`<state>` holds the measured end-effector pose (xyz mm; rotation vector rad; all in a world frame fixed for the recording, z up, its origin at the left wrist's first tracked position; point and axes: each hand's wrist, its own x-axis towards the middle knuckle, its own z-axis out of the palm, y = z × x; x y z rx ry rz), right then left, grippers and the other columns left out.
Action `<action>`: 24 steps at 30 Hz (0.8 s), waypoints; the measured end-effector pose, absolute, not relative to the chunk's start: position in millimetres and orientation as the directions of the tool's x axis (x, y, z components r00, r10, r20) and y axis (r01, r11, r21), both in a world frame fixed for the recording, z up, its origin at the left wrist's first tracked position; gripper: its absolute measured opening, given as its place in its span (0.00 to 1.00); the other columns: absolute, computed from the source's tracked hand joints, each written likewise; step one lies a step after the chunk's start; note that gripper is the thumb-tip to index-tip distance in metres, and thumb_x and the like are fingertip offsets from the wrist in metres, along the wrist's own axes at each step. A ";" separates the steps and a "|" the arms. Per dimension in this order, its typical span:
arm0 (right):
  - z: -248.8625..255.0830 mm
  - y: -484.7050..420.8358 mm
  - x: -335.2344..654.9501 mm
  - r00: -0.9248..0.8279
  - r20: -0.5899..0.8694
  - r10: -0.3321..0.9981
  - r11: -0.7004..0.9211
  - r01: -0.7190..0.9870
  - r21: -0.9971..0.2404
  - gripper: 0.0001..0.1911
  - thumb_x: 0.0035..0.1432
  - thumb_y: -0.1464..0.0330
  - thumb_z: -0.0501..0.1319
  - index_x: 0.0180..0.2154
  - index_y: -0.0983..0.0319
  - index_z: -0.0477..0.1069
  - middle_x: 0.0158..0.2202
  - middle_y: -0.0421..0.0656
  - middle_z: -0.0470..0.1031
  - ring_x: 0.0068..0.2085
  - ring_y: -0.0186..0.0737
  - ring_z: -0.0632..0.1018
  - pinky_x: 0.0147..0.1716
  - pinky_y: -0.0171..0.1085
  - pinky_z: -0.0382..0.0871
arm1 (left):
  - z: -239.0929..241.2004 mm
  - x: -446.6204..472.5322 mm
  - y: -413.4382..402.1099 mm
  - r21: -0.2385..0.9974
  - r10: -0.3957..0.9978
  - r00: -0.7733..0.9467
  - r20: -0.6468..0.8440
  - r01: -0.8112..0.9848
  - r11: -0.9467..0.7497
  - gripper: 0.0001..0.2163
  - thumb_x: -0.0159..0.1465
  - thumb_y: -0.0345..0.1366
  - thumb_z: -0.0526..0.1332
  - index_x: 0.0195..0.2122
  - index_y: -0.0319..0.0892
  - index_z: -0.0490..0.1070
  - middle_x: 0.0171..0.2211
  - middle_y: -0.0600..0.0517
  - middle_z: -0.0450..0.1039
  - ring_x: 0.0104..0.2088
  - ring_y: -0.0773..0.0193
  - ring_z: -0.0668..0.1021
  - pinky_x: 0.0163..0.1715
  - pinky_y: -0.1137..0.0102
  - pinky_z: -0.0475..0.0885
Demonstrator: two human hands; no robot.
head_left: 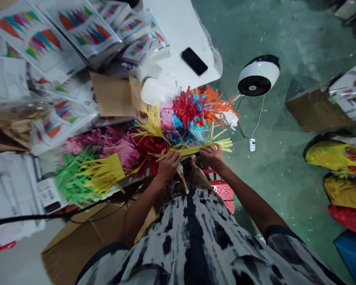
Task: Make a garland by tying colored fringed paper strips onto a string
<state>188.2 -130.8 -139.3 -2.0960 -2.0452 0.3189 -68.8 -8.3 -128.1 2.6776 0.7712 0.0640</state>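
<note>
Both my hands hold one yellow fringed paper strip stretched sideways in front of me. My left hand is closed round its left end. My right hand pinches it further right, where loose yellow fringes fan out. Just beyond the strip lies a heap of fringed paper bundles in red, blue, orange, pink and yellow. More pink, green and yellow fringed paper lies to the left.
Stacks of white printed packets cover the table at the left. A black phone lies on a white surface. A round white fan stands on the green floor. Cardboard boxes and coloured bags sit at the right.
</note>
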 end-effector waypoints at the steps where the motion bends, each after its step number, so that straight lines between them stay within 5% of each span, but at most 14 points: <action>1: -140.7 -128.5 189.5 0.022 0.000 1.000 -0.021 0.957 -0.289 0.12 0.72 0.68 0.59 0.50 0.54 0.80 0.54 0.45 0.82 0.53 0.48 0.76 0.61 0.52 0.49 | -126.5 -69.4 -8.7 0.343 0.559 0.828 -0.043 0.538 -0.770 0.15 0.73 0.29 0.54 0.51 0.50 0.78 0.54 0.49 0.80 0.62 0.51 0.73 0.67 0.45 0.56; 10: -148.7 -121.0 190.9 -0.029 0.063 0.998 0.045 0.960 -0.275 0.10 0.72 0.69 0.59 0.46 0.56 0.79 0.48 0.44 0.84 0.51 0.46 0.75 0.63 0.52 0.45 | -118.4 -5.6 -28.9 0.300 0.585 0.809 -0.066 0.575 -0.761 0.09 0.73 0.32 0.56 0.47 0.42 0.76 0.48 0.43 0.79 0.50 0.50 0.77 0.45 0.58 0.70; 20: -134.6 -112.8 186.7 0.063 -0.011 0.998 -0.063 0.952 -0.299 0.10 0.71 0.70 0.56 0.41 0.58 0.76 0.41 0.45 0.81 0.48 0.47 0.74 0.63 0.50 0.46 | -144.6 -5.8 -11.6 0.319 0.465 0.885 -0.034 0.450 -0.834 0.08 0.72 0.31 0.58 0.49 0.42 0.75 0.49 0.42 0.78 0.49 0.50 0.76 0.48 0.58 0.70; 24: -122.5 -106.4 180.8 0.076 -0.036 0.996 -0.084 0.944 -0.320 0.10 0.70 0.63 0.59 0.46 0.58 0.76 0.47 0.48 0.80 0.52 0.51 0.72 0.63 0.52 0.46 | -145.4 -4.4 -13.1 0.324 0.496 0.867 -0.046 0.483 -0.814 0.08 0.72 0.31 0.58 0.49 0.42 0.75 0.49 0.42 0.79 0.50 0.49 0.76 0.48 0.59 0.70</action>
